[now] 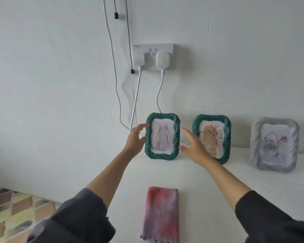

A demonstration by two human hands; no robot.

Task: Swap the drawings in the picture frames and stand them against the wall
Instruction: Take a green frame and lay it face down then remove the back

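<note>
Your left hand (135, 139) and right hand (194, 148) reach out on either side of the left green frame (162, 136), which stands upright on the white counter (209, 199) against the wall (60, 67). Your left hand is spread open, with its fingertips at the frame's 9 o'clock edge; the blur leaves it unclear whether they touch it, though they seem just to meet the rim. Your right hand is open too, fingers splayed, near the 3 o'clock edge but apart from it and holding nothing. At 3 o'clock from that frame stands a second green frame (211, 138) with a flower line drawing, and further in the same direction a pale grey frame (274, 144) with a rose sketch. A folded pink-purple cloth (161, 214) lies on the counter at 6 o'clock from the left frame, between your forearms.
</note>
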